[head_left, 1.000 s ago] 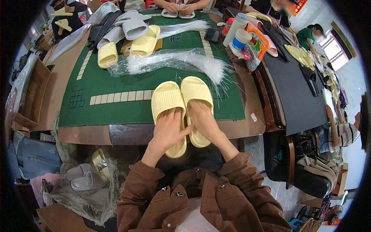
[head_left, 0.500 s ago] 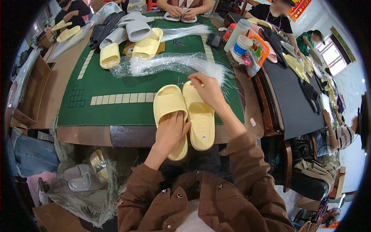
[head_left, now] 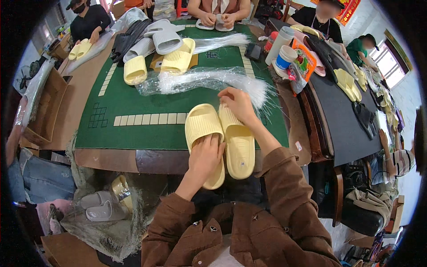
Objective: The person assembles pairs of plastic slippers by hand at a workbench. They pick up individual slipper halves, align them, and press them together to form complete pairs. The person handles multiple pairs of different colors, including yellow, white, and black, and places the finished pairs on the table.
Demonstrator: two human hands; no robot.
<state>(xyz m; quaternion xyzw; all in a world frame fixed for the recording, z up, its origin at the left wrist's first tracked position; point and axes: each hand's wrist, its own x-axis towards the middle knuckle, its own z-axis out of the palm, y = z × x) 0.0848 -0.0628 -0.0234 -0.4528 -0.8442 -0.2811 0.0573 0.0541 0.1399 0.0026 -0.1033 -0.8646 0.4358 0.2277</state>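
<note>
Two pale yellow slide slippers with ribbed straps rest side by side at the near table edge, toes pointing away from me. My left hand [head_left: 203, 156] has its fingers tucked into the opening of the left slipper [head_left: 202, 122], gripping it under the strap. At the toe of the right slipper [head_left: 240, 155], my right hand [head_left: 239, 105] is bent with its fingertips pinched near the inner edge. Whatever sits between those fingertips is too small or hidden to tell. Just beyond lies a bundle of thin clear plastic strands [head_left: 213, 79], partly wrapped in film.
A green mat [head_left: 147, 102] covers the table. Grey and yellow slippers [head_left: 168, 42] pile up at its far left. A white cup [head_left: 285, 57] and an orange packet [head_left: 304, 62] stand right, beside a black-topped table [head_left: 342, 138]. Other people handle slippers around.
The whole view has shifted slightly, so things sit a little further right and lower. My hands keep nearly the same hold. At far left, another person has brought two yellow slippers together.
</note>
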